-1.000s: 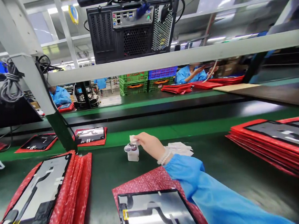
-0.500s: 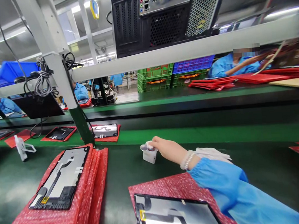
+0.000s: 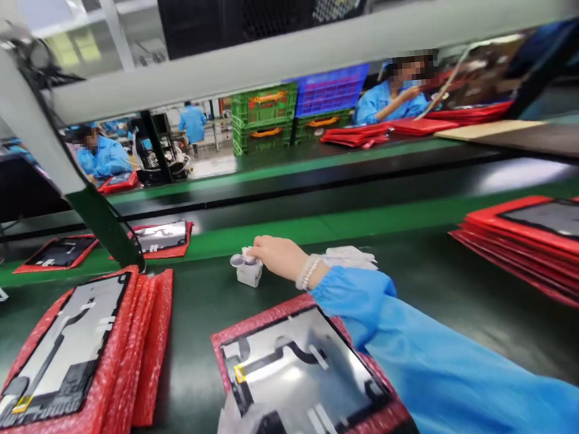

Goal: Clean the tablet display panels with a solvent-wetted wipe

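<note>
Red wrapping sheets (image 3: 153, 361) are lying stacked at left; the gloved left hand (image 3: 230, 430) is covering a panel's (image 3: 292, 377) near-left corner, its finger closure unclear; beyond, a white bottle (image 3: 249, 275) is standing, the right hand (image 3: 280, 258) pinching a white scrap (image 3: 247, 252) at its top, fingertips together

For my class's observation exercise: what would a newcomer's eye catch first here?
Probably the bright blue sleeve, lower right, its right hand at the small white bottle near the centre. Next, the silvery display panel on red bubble wrap, bottom centre. A left stack and a right stack of red wraps flank it.
</note>
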Motion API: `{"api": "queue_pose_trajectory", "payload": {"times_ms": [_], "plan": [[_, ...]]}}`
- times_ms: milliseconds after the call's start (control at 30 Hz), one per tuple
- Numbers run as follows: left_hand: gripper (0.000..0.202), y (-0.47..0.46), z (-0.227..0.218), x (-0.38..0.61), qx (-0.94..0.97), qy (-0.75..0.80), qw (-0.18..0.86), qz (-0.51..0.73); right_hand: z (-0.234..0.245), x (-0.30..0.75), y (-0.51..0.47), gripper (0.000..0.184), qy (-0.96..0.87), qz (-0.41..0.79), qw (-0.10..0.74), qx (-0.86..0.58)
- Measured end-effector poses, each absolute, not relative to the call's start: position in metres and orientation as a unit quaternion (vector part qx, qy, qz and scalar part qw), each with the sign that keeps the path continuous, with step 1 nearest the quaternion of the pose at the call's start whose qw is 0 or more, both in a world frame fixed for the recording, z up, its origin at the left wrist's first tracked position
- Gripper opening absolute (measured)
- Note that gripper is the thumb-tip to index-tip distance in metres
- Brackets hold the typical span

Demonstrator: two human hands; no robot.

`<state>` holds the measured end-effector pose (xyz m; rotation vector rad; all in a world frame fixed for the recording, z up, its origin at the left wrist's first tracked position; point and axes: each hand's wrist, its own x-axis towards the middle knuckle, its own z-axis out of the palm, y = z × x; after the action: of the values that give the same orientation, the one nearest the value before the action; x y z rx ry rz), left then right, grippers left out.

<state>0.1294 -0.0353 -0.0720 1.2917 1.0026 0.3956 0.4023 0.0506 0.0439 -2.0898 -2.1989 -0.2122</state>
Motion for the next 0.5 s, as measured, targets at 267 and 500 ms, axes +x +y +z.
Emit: {"api": "queue_pose_trajectory", "payload": {"times_ms": [267, 500], "plan": [[0.055, -0.042, -0.079, 0.131, 0.497, 0.481, 0.682, 0.239, 0.048, 0.393, 0.053, 0.018, -0.706, -0.047, 0.079, -0.702], [0.06, -0.052, -0.057, 0.138, 0.357, 0.388, 0.811, 0.254, 0.051, 0.397, 0.004, 0.032, -0.672, -0.036, 0.183, -0.717]]}}
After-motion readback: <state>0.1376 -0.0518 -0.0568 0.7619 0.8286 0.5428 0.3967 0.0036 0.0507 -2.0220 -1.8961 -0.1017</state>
